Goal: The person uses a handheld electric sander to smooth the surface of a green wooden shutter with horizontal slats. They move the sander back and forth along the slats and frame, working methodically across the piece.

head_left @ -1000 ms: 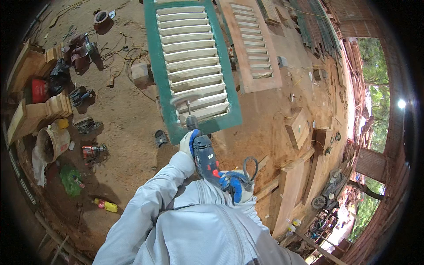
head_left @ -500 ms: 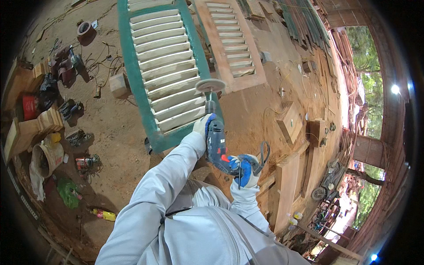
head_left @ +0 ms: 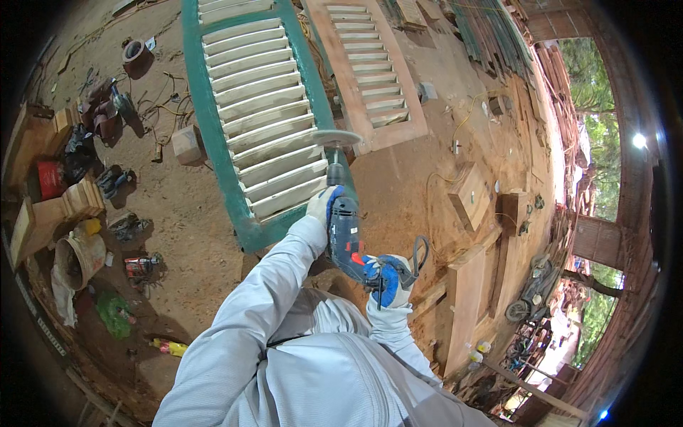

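Note:
A dark blue power drill [head_left: 346,231] with a round sanding disc [head_left: 336,138] on its spindle is in both my gloved hands. My left hand [head_left: 324,204] wraps round the front of its body, behind the chuck. At the rear handle, my right hand [head_left: 390,277] is closed, with the cord looping out beside it. The disc is over the right side rail of a green louvred shutter [head_left: 265,233], near its lower end. Whether disc and wood touch, I cannot tell. Pale slats [head_left: 274,128] fill the shutter's frame.
A second, bare-wood shutter [head_left: 393,134] lies to the right. Wooden blocks [head_left: 469,196] and thick planks [head_left: 464,306] rest on the dirt floor at right. On the left are a wooden block [head_left: 188,145], a bucket [head_left: 80,260], a red container [head_left: 50,174], tools and cords. A motorbike [head_left: 530,292] stands far right.
The drill and both hands have shifted slightly left, and the disc now appears flatter. In view, the shutters have moved a little up and left. My grip is unchanged.

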The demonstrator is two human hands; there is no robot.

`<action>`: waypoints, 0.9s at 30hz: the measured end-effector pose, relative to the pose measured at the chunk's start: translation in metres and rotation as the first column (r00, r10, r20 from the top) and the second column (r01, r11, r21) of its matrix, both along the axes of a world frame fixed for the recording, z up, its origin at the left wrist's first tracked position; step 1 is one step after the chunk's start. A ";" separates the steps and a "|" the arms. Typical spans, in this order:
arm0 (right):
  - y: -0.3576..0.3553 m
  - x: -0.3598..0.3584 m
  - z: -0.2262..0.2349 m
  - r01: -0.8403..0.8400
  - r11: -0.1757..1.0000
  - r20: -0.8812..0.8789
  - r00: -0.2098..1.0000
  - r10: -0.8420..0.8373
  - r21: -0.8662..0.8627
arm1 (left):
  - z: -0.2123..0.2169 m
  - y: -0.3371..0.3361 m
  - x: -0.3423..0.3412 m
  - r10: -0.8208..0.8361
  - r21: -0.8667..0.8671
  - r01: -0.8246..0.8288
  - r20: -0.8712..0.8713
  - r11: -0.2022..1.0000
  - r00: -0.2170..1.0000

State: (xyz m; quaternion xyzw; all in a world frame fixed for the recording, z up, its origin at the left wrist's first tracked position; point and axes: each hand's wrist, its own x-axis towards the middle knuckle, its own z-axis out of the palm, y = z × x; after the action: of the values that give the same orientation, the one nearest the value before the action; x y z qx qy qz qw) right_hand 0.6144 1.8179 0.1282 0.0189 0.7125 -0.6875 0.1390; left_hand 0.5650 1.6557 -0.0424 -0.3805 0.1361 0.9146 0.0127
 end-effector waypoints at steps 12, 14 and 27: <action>-0.009 0.040 -0.004 -0.115 0.993 0.206 0.972 0.114 -0.004 | -0.044 -0.008 0.099 0.164 -0.051 -0.158 0.137 0.986 0.977; -0.014 0.042 -0.003 -0.118 0.992 0.099 0.988 0.122 -0.042 | -0.045 -0.010 0.092 0.160 -0.074 -0.155 0.055 0.985 0.986; -0.021 0.053 -0.011 -0.256 0.960 0.131 0.954 0.270 -0.114 | -0.078 -0.029 0.124 0.175 -0.482 -0.167 -0.028 0.860 0.984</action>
State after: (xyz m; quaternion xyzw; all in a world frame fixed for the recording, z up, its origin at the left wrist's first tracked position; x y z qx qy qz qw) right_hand 0.6676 1.7970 0.1170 -0.0325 0.6627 -0.6932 0.2816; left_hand 0.6887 1.6265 -0.1201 -0.3900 0.3252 0.8460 -0.1626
